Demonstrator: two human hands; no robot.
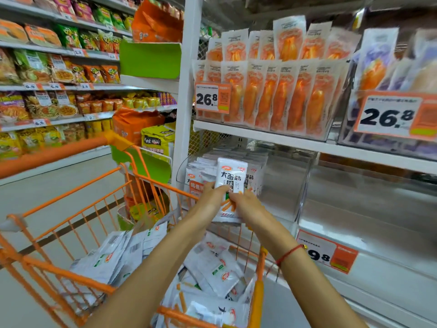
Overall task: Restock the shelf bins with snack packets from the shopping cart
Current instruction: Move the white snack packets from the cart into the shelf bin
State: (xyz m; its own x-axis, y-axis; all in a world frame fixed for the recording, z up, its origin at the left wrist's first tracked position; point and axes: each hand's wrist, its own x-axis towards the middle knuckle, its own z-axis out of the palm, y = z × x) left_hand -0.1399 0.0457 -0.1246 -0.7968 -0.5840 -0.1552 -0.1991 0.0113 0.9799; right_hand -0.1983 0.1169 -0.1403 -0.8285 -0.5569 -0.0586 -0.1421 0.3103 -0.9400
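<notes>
Left hand (214, 194) and right hand (244, 202): raised together over the far end of the cart, both gripping one upright white snack packet (230, 179) by its lower half; fingertips curled onto the front face, lower print largely covered by them. Right wrist bearing a thin red string bracelet (289, 253).

Held packet: at the mouth of the clear shelf bin (279, 185) on the lower shelf, directly beyond the hands; whether touching the packets behind cannot be told.

Bin contents: a row of matching white packets (254, 177) standing behind and to both sides of the held one, partly hidden by it; rear of the row blurred.

Shopping cart (78, 209): orange wire frame below and left of the hands, near edge cut off by the frame bottom. Loose white packets (212, 268) heaped inside beneath the forearms, some face down showing barcodes, several hidden under the arms.

Right of the hands: a neighbouring clear bin (369, 209), smeared by motion blur, contents not discernible; price label (327, 254) on its front partly covered by the right wrist.

Above the hands: upper shelf bin of orange-and-white packets (279, 91) with a price tag (212, 98) reading 26.8; a second tag (395, 114) further right, cut off at the frame edge.

Far left of the hands: aisle shelves of assorted snack bags (59, 74), print too small to read.
</notes>
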